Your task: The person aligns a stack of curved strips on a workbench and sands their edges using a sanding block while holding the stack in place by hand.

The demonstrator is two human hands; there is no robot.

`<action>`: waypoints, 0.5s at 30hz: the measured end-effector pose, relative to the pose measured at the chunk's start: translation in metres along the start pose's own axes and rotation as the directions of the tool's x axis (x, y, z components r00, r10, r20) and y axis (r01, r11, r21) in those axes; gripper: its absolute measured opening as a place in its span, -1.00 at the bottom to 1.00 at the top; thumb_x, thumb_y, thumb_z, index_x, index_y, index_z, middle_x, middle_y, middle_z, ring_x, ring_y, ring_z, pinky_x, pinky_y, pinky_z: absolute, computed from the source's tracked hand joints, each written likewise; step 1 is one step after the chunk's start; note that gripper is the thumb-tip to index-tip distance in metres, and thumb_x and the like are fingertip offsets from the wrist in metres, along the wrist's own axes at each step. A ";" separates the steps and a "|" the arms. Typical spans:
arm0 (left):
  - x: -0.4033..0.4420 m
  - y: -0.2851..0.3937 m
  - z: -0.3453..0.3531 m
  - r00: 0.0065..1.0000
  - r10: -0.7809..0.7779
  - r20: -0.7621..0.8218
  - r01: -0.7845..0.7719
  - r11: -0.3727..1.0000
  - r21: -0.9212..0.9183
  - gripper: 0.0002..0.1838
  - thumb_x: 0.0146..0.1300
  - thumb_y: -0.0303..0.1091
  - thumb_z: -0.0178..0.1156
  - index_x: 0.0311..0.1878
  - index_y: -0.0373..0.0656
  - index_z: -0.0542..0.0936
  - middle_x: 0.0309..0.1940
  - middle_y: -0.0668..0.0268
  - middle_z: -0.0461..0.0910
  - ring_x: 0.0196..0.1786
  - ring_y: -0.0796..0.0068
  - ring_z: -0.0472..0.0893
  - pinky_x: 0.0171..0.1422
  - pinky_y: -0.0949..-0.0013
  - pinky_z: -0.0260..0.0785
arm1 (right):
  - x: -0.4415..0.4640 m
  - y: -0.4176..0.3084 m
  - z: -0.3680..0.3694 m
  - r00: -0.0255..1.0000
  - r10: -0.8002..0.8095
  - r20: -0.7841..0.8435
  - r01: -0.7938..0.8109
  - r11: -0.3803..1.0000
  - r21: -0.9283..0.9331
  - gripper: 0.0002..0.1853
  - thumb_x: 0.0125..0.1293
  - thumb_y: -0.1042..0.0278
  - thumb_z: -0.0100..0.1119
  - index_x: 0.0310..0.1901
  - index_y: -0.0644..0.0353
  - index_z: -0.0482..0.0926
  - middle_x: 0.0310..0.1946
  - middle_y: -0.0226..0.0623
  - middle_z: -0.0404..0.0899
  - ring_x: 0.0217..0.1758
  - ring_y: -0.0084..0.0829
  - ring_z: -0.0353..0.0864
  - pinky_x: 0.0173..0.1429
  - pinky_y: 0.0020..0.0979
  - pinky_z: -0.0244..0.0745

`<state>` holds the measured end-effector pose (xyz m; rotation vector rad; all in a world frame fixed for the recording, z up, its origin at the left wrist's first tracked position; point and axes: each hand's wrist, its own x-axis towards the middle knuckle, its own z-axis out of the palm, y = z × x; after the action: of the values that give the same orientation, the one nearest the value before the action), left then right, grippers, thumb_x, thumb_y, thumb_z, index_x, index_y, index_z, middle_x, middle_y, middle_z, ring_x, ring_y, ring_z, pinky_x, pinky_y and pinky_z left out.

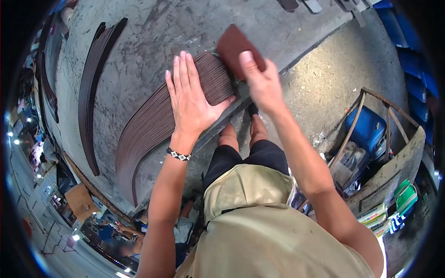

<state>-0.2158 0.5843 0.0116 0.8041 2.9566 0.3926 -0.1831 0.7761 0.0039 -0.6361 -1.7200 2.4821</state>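
A fanned stack of long, thin brown strips (148,116) lies curved along the edge of the grey table. My left hand (191,104) rests flat on the stack near its wide upper end, fingers stretched out and thumb toward the strip ends. My right hand (264,85) grips a flat reddish-brown piece (235,48), thumb on top, just beside the stack's upper end. The fingers under that piece are hidden, and the hand is slightly blurred.
More dark strips (95,88) lie on the grey table (153,46) to the left. Dark pieces (311,4) sit at the top edge. A blue container (366,129) stands at the right near wooden bars. Another person (132,243) is at the lower left.
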 end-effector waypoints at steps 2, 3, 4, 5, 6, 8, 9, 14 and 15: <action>0.002 -0.001 -0.002 1.000 -0.017 0.008 0.017 1.000 -0.015 0.61 -0.05 0.36 0.70 0.83 -0.42 -0.01 0.81 -0.13 0.12 0.87 -0.11 0.08 0.92 -0.27 -0.21 | 0.012 -0.007 -0.009 0.992 -0.057 -0.117 0.063 0.997 0.053 -0.37 0.81 -0.11 0.13 0.37 0.45 0.66 0.18 -0.13 0.82 0.29 -0.32 0.73 0.40 -0.22 0.63; 0.002 -0.002 -0.002 1.000 0.000 -0.016 0.000 1.000 -0.013 0.61 -0.06 0.34 0.71 0.83 -0.42 0.01 0.78 -0.11 0.18 0.83 -0.08 0.16 0.92 -0.25 -0.18 | 0.019 -0.002 -0.009 0.979 -0.102 -0.174 0.122 0.986 0.111 -0.39 0.82 -0.09 0.11 0.35 0.45 0.67 0.13 -0.10 0.84 0.28 -0.26 0.75 0.39 -0.18 0.65; 0.002 -0.007 0.001 1.000 0.003 -0.021 -0.003 1.000 0.009 0.61 -0.06 0.35 0.71 0.83 -0.41 0.01 0.78 -0.11 0.19 0.82 -0.08 0.16 0.92 -0.25 -0.18 | 0.012 0.002 0.016 0.985 -0.129 -0.119 0.118 0.989 -0.092 -0.38 0.80 -0.11 0.14 0.38 0.44 0.66 0.15 -0.07 0.83 0.30 -0.27 0.74 0.43 -0.20 0.61; 0.001 -0.012 0.005 1.000 0.016 -0.019 -0.016 0.999 0.030 0.60 -0.05 0.35 0.71 0.83 -0.41 0.01 0.77 -0.11 0.19 0.82 -0.08 0.17 0.92 -0.25 -0.18 | 0.005 0.006 0.042 0.986 -0.155 -0.064 0.130 0.948 -0.291 -0.36 0.79 -0.12 0.17 0.40 0.43 0.65 0.18 -0.04 0.82 0.31 -0.28 0.73 0.46 -0.22 0.58; -0.001 -0.013 0.006 0.999 0.033 -0.011 -0.033 0.998 0.047 0.60 -0.05 0.35 0.70 0.83 -0.41 0.01 0.77 -0.11 0.19 0.82 -0.08 0.17 0.92 -0.25 -0.17 | 0.006 0.033 0.050 0.942 -0.333 0.048 0.335 0.918 -0.213 -0.32 0.76 -0.16 0.22 0.41 0.45 0.64 0.22 -0.07 0.81 0.34 -0.33 0.72 0.48 -0.30 0.54; 0.002 -0.007 0.000 1.000 0.023 -0.007 -0.023 1.000 0.010 0.60 -0.02 0.40 0.66 0.83 -0.40 0.01 0.80 -0.11 0.15 0.85 -0.10 0.11 0.92 -0.26 -0.20 | 0.015 0.016 0.024 0.995 -0.030 0.094 0.035 0.998 -0.053 -0.38 0.77 -0.11 0.23 0.39 0.42 0.67 0.22 -0.19 0.80 0.29 -0.44 0.68 0.46 -0.37 0.54; 0.001 -0.006 0.000 1.000 0.023 -0.010 -0.023 1.000 0.016 0.60 -0.02 0.42 0.65 0.84 -0.40 0.00 0.81 -0.11 0.14 0.86 -0.10 0.09 0.92 -0.27 -0.20 | 0.019 0.012 0.014 0.987 -0.083 0.134 0.095 0.992 -0.087 -0.40 0.79 -0.06 0.18 0.47 0.39 0.62 0.27 -0.12 0.79 0.34 -0.39 0.69 0.51 -0.33 0.53; 0.003 -0.004 0.000 0.999 0.025 -0.019 -0.025 1.000 0.015 0.60 -0.01 0.45 0.63 0.84 -0.39 0.00 0.83 -0.12 0.10 0.89 -0.13 0.03 0.92 -0.31 -0.25 | 0.027 0.013 0.029 0.952 -0.294 0.088 0.307 0.898 -0.315 -0.45 0.77 0.04 0.18 0.53 0.26 0.60 0.38 -0.01 0.77 0.47 -0.14 0.73 0.59 -0.18 0.55; 0.003 -0.009 0.003 0.999 0.039 0.001 -0.038 0.996 0.082 0.59 -0.01 0.44 0.64 0.84 -0.38 0.02 0.82 -0.11 0.13 0.88 -0.13 0.04 0.91 -0.33 -0.24 | 0.019 0.024 0.056 0.890 -0.418 0.183 0.454 0.776 -0.437 -0.45 0.75 0.04 0.20 0.54 0.24 0.59 0.38 0.01 0.76 0.48 -0.07 0.73 0.60 -0.17 0.54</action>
<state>-0.2230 0.5789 0.0067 0.8707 2.9792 0.2751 -0.2164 0.7231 -0.0068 -0.1195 -2.2156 1.8009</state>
